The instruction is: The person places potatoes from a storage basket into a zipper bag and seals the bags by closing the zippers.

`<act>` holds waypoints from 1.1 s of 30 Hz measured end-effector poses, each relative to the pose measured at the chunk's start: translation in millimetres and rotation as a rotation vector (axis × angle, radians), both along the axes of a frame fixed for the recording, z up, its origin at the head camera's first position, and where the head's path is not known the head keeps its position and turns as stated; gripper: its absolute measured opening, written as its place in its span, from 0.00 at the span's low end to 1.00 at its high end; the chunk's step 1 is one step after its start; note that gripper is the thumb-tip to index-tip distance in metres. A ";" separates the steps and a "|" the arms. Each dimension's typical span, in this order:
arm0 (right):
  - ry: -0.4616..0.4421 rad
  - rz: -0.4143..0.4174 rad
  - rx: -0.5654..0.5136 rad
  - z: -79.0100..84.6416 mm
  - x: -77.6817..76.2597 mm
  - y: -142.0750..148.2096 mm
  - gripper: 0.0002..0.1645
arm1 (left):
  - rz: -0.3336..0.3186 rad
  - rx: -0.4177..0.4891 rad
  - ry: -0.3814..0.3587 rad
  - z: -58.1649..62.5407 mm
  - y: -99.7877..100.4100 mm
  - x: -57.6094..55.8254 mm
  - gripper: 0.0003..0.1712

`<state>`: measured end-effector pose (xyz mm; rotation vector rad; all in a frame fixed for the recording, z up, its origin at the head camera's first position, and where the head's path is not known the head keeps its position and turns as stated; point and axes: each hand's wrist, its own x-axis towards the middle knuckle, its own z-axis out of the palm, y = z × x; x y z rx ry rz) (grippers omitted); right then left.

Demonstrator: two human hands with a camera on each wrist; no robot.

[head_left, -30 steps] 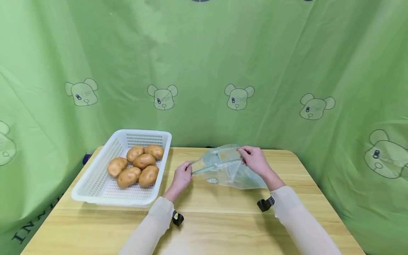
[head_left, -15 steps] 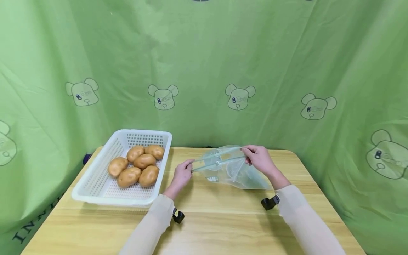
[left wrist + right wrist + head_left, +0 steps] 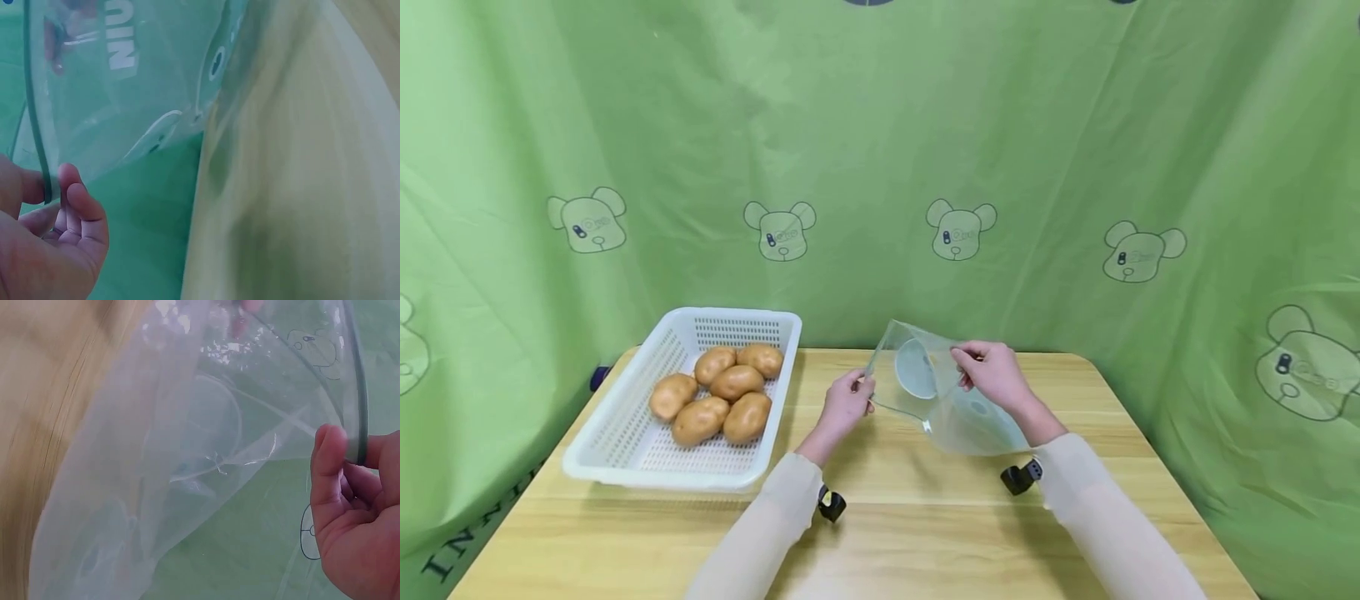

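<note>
The left hand [image 3: 844,403] and the right hand [image 3: 996,375] are each pinching the rim of a clear, green-edged bag [image 3: 970,425], holding it over the surface [image 3: 887,533], right of the basket [image 3: 786,375]. Its mouth is gaping leftward; its long axis is running rightward and somewhat toward the person, the far end sagging. White letters [image 3: 122,56] are apparently reading "NIU" sideways; the curtain [image 3: 880,125] is showing dark lettering, "INNI".

On the table [image 3: 925,533] we see the basket [image 3: 662,480] at left, potatoes [image 3: 737,382] inside; to its right, the bag [image 3: 916,367] spans between left hand [image 3: 844,406] and right hand [image 3: 997,375]; the curtain [image 3: 865,125] hangs behind.
</note>
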<state>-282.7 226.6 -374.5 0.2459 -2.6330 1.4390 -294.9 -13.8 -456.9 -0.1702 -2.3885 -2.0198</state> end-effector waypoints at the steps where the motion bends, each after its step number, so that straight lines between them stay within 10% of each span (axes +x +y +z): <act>1: 0.000 0.002 -0.002 -0.9 -0.8 -0.6 0.16 | -0.007 0.004 -0.006 2.2 0.5 0.2 0.18; 8: -0.017 -0.009 -0.014 -3.2 -2.5 -4.6 0.16 | -0.064 -0.049 -0.029 26.1 -7.0 11.1 0.27; 20: -0.054 -0.008 -0.048 -3.8 -4.0 -11.1 0.16 | -0.246 -0.206 0.063 102.8 -58.5 44.6 0.30; 25: -0.049 -0.011 -0.038 -6.1 -3.5 -10.6 0.16 | -0.297 -0.215 0.084 122.0 -94.6 34.8 0.29; 33: -0.046 -0.008 -0.021 -7.0 -3.6 -9.8 0.16 | -0.354 -0.362 0.189 115.6 -160.0 5.6 0.26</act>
